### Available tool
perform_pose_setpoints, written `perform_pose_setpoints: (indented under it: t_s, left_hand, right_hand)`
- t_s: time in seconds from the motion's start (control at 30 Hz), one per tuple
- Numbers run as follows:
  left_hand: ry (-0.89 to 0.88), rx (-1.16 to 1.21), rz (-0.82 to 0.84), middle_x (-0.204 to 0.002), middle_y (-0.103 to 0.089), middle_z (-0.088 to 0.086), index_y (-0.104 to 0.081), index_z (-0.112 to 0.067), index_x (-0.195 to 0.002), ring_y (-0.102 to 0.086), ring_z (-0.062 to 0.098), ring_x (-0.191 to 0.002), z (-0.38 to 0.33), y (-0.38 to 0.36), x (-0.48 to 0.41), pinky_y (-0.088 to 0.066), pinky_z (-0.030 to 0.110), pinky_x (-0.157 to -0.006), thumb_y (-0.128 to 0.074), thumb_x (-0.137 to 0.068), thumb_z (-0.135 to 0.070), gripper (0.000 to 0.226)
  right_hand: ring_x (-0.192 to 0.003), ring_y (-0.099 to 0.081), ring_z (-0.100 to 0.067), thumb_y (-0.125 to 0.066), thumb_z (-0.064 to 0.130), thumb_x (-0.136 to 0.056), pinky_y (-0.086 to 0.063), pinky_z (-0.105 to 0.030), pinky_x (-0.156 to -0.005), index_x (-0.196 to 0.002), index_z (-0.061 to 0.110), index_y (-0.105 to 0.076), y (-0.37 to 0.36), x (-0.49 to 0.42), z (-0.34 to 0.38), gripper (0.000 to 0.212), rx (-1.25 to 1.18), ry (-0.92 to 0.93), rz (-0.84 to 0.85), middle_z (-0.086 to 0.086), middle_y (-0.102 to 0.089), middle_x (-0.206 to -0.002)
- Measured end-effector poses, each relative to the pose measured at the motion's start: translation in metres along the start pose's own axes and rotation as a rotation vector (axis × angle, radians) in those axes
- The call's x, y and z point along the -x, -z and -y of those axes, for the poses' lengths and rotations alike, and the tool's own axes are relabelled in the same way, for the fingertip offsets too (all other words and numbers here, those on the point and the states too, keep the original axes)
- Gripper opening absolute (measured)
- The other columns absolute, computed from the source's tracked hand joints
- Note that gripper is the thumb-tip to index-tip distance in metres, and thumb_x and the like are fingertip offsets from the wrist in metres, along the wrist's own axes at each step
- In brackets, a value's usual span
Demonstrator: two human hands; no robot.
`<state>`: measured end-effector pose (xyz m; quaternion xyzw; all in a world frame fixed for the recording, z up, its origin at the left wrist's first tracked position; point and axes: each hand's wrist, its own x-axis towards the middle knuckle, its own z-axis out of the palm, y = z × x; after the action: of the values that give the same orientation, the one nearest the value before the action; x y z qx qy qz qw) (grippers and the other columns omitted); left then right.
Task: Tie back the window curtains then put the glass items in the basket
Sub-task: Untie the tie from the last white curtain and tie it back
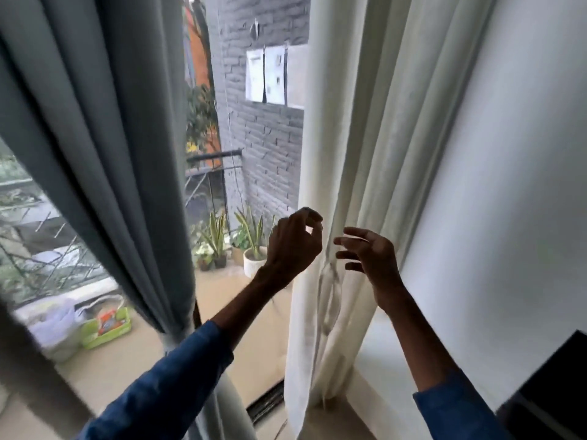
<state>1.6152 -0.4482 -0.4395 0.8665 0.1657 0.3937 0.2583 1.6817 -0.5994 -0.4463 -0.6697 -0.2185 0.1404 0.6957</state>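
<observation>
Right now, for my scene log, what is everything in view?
grey curtain: one, grey-green, left of window
cream curtain: one, cream, right of window
brick wall: one, grey, outside
papers: about three, white, hanging by that wall
potted plants: several, green, balcony floor
tray: one, green, balcony floor, left
sleeves: two, blue, bottom
left hand: one, fingers curled at cream curtain's edge
right hand: one, fingers spread, before cream curtain
</observation>
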Motion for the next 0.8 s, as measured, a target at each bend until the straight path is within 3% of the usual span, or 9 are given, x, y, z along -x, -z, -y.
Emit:
perform_pose_setpoints:
  t_s: [0.17,0.27,0.37,0.43,0.5,0.57,0.63,0.73,0.8]
  left_hand:
    - [-0.182,0.13,-0.259,-0.103,-0.064,-0.017,-0.053,-0.026,-0.113,-0.066,0.001,-0.074,-0.065,-0.004,-0.073,-0.058,0.031,-0.061,-0.061,-0.09,-0.038,0.027]
    - [-0.292,0.162,-0.397,-0.112,-0.058,-0.015,-0.047,-0.022,-0.124,-0.061,0.001,-0.084,-0.103,0.004,-0.125,-0.058,0.029,-0.064,-0.065,-0.089,-0.036,0.042]
    - [-0.399,0.194,-0.49,-0.128,-0.048,-0.006,-0.038,-0.014,-0.137,-0.056,0.008,-0.102,-0.138,0.016,-0.179,-0.057,0.027,-0.078,-0.071,-0.084,-0.027,0.063]
    - [-0.472,0.177,-0.538,-0.138,-0.04,0.0,-0.032,-0.011,-0.143,-0.048,0.015,-0.12,-0.159,0.027,-0.22,-0.048,0.015,-0.092,-0.072,-0.081,-0.018,0.074]
    - [-0.539,0.106,-0.599,-0.146,-0.034,0.005,-0.03,-0.01,-0.145,-0.039,0.016,-0.132,-0.181,0.042,-0.258,-0.034,0.001,-0.095,-0.073,-0.079,-0.01,0.079]
    - [-0.606,0.011,-0.675,-0.15,-0.03,0.007,-0.032,-0.014,-0.145,-0.035,0.017,-0.134,-0.202,0.06,-0.295,-0.04,0.006,-0.093,-0.073,-0.078,-0.006,0.079]
    - [-0.648,-0.127,-0.757,-0.15,-0.029,0.008,-0.036,-0.016,-0.141,-0.037,0.02,-0.133,-0.222,0.081,-0.329,-0.051,0.022,-0.09,-0.074,-0.076,-0.006,0.075]
    - [-0.648,-0.315,-0.886,-0.145,-0.034,0.01,-0.044,-0.013,-0.131,-0.042,0.021,-0.122,-0.251,0.111,-0.371,-0.047,0.025,-0.086,-0.07,-0.072,-0.003,0.065]
    - [-0.622,-0.402,-0.953,-0.141,-0.039,0.011,-0.046,-0.011,-0.129,-0.045,0.022,-0.115,-0.268,0.129,-0.393,-0.043,0.027,-0.082,-0.065,-0.07,-0.002,0.063]
  right_hand:
    - [-0.078,-0.076,-0.019,-0.068,0.015,-0.094,-0.053,-0.026,-0.057,-0.117,0.015,-0.067,0.046,-0.059,0.077,0.023,0.159,0.284,-0.052,0.0,-0.079,-0.096]
    - [-0.081,-0.075,-0.015,-0.072,0.02,-0.092,-0.057,-0.028,-0.056,-0.117,0.02,-0.066,0.068,-0.098,0.133,0.026,0.329,0.487,-0.059,0.002,-0.078,-0.101]
    - [-0.092,-0.072,-0.007,-0.072,0.026,-0.091,-0.061,-0.034,-0.072,-0.119,0.026,-0.065,0.081,-0.133,0.195,0.029,0.461,0.654,-0.08,0.011,-0.075,-0.106]
    - [-0.096,-0.069,-0.001,-0.073,0.031,-0.089,-0.059,-0.032,-0.082,-0.121,0.028,-0.063,0.08,-0.157,0.241,0.033,0.521,0.75,-0.12,0.016,-0.072,-0.111]
    - [-0.101,-0.066,0.002,-0.073,0.038,-0.089,-0.054,-0.024,-0.087,-0.126,0.026,-0.06,0.074,-0.177,0.283,0.041,0.575,0.82,-0.17,0.017,-0.067,-0.12]
    - [-0.108,-0.063,-0.003,-0.072,0.044,-0.089,-0.047,-0.019,-0.087,-0.133,0.023,-0.056,0.066,-0.195,0.321,0.052,0.602,0.893,-0.224,0.012,-0.063,-0.129]
    - [-0.116,-0.061,-0.011,-0.071,0.044,-0.09,-0.046,-0.023,-0.092,-0.14,0.017,-0.05,0.059,-0.212,0.354,0.06,0.648,0.96,-0.288,0.003,-0.059,-0.137]
    - [-0.127,-0.057,-0.025,-0.069,0.04,-0.092,-0.048,-0.039,-0.105,-0.145,0.009,-0.042,0.051,-0.236,0.401,0.067,0.732,1.009,-0.385,-0.01,-0.054,-0.143]
    - [-0.126,-0.058,-0.029,-0.068,0.041,-0.092,-0.049,-0.045,-0.105,-0.145,0.005,-0.04,0.047,-0.249,0.43,0.069,0.755,1.007,-0.421,-0.014,-0.056,-0.14]
